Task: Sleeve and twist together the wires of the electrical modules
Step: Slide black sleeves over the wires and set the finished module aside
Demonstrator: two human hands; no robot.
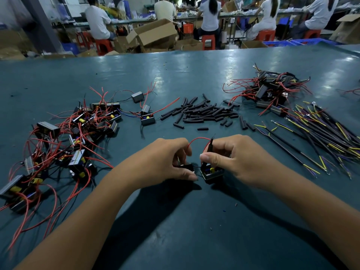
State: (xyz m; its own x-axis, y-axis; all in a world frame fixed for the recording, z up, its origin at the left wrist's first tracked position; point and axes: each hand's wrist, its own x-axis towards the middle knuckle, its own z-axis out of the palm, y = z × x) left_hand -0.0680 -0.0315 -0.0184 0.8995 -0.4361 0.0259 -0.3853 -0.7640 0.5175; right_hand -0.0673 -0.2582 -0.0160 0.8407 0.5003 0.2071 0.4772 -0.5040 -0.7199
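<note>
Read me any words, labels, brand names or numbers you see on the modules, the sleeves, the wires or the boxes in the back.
None can be read.
Small black box-shaped module under the right hand: no print shows.
Black module held by the left hand: no marking shows.
Short black sleeve tubes on the green table: plain.
Open brown cardboard boxes behind: no lettering shows.

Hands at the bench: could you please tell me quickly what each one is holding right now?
Left hand: closed, gripping a small black module.
Right hand: closed, pinching a black sleeve on the red wire.
</note>
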